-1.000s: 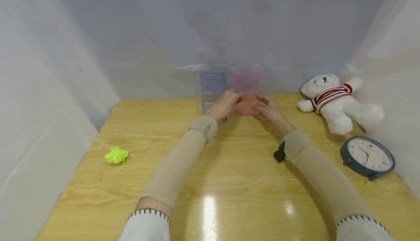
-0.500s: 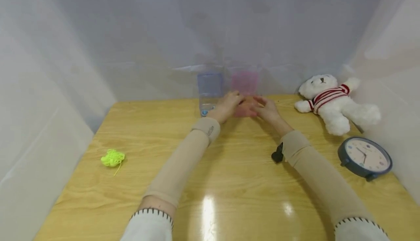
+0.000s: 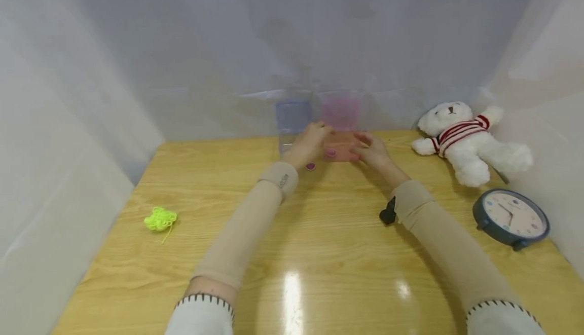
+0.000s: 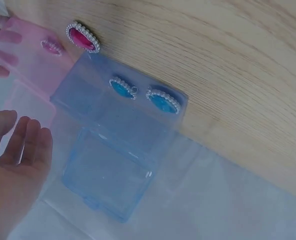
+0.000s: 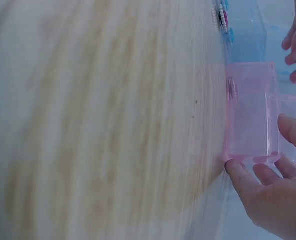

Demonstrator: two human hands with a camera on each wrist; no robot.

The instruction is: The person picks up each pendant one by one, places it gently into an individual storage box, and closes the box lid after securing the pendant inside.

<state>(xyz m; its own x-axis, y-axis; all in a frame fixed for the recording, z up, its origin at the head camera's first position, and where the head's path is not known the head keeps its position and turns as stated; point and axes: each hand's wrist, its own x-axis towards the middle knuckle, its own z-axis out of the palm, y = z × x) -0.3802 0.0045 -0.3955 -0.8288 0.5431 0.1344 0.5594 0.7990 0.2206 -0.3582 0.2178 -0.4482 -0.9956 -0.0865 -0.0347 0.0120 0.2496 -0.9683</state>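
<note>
A clear pink plastic box point(image 3: 343, 155) stands open at the back of the table, its lid leaning back. Inside lies a pink oval gem point(image 3: 331, 152) with a beaded rim. My right hand point(image 3: 377, 156) holds the box's right end, thumb in front and fingers behind. Over the boxes hovers my left hand point(image 3: 312, 143), its loosely bent fingers point(image 4: 33, 137) holding nothing. Beside the pink box is a clear blue box point(image 4: 113, 107), also open, with two blue gems point(image 4: 163, 102) in it. Another pink gem point(image 4: 83, 37) lies on the wood in front.
A neon yellow yarn bundle point(image 3: 160, 219) lies on the left of the table. At the right are a white teddy bear point(image 3: 472, 142) in a striped top and a round blue-rimmed clock point(image 3: 511, 218). Pale sheeting point(image 3: 219, 46) closes off the back and sides.
A pink gem that was at my left fingertips is now in the pink box, released. My left hand has pulled back slightly left. The right hand has stayed on the box.
</note>
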